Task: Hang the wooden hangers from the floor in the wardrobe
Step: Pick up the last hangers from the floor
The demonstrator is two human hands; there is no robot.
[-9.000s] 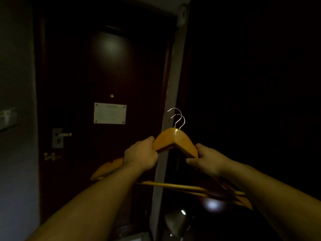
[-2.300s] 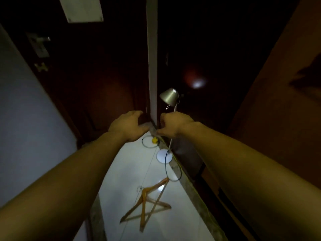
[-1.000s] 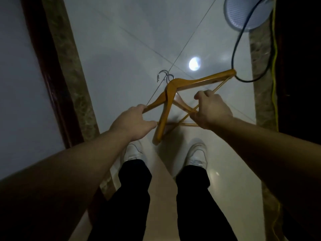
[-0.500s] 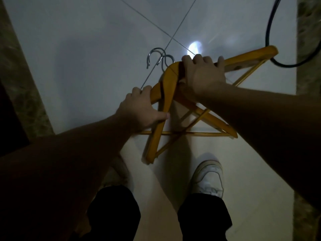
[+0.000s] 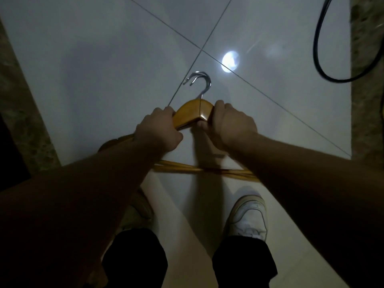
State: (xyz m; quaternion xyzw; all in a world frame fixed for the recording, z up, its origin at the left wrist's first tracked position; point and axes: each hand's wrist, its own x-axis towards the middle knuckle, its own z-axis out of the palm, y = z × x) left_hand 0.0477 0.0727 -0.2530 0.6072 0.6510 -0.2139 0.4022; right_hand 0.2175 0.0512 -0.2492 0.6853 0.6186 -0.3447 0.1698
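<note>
Two wooden hangers (image 5: 192,113), stacked, metal hooks (image 5: 199,82) together and pointing to 12 o'clock, at centre of view over the tiled floor (image 5: 104,59); left hand (image 5: 158,132) clenched round the shoulder at 9 o'clock of the peak; right hand (image 5: 230,125) clenched round the shoulder at 3 o'clock; lower bars run behind both forearms; floor glossy and pale, grout lines crossing at 12 o'clock; round light reflection (image 5: 230,61) at 1 o'clock of the hooks; black cable (image 5: 318,48) looped at 2 o'clock; speckled stone border (image 5: 367,80) along the 3 and 9 o'clock edges; white shoe (image 5: 247,219) at 5 o'clock.
</note>
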